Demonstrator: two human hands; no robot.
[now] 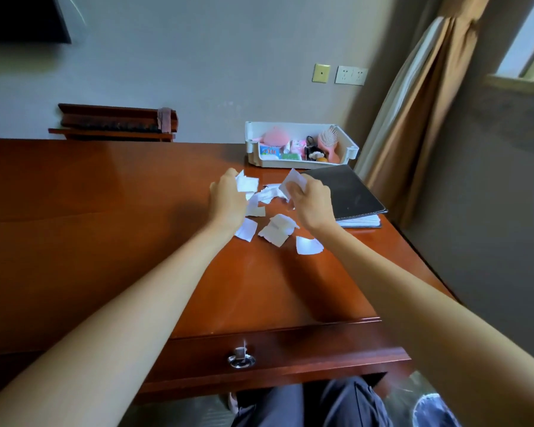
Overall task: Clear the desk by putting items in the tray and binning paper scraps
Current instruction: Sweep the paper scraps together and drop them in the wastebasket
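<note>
Several white paper scraps (275, 232) lie scattered on the brown wooden desk (105, 211), right of centre. My left hand (228, 198) grips a few scraps at the left side of the pile. At the right side, my right hand (312, 201) holds another white scrap with curled fingers. Behind the pile, at the desk's far right, stands a white tray (350, 149) that holds a pink hairbrush (330, 143), a pink round item, small packets and a black-and-white trinket.
A black folder (349, 192) lies on papers right of the scraps, near the desk's right edge. A drawer with a metal ring pull (241, 360) faces me below. A curtain (413, 103) hangs at the right. A wooden rack (114, 123) stands behind the desk at the wall.
</note>
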